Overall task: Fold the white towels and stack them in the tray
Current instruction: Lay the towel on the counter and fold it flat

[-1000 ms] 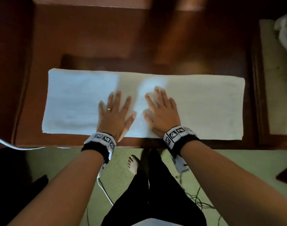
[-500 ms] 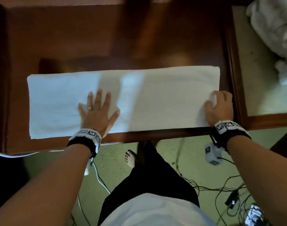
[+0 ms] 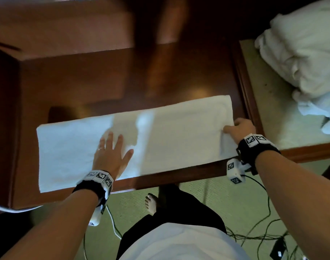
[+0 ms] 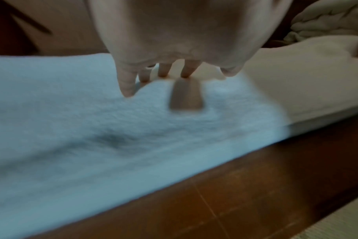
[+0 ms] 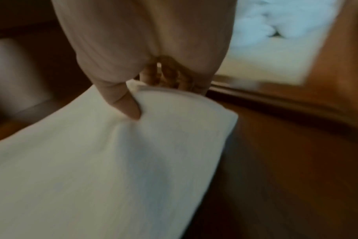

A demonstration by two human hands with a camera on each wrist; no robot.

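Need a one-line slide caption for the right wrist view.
Right hand pinches the end of the flat white towel on the wooden table, thumb on top.

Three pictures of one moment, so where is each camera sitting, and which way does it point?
Head: worn on the head, looking down at the wooden table; both forearms, a bare foot and the torso show.
Left wrist: looks along the left hand, flat on the white towel.
Right wrist: looks along the right hand, pinching the towel's end.
Shared: all three show the towel; all three catch the unfolded towel pile on the right.
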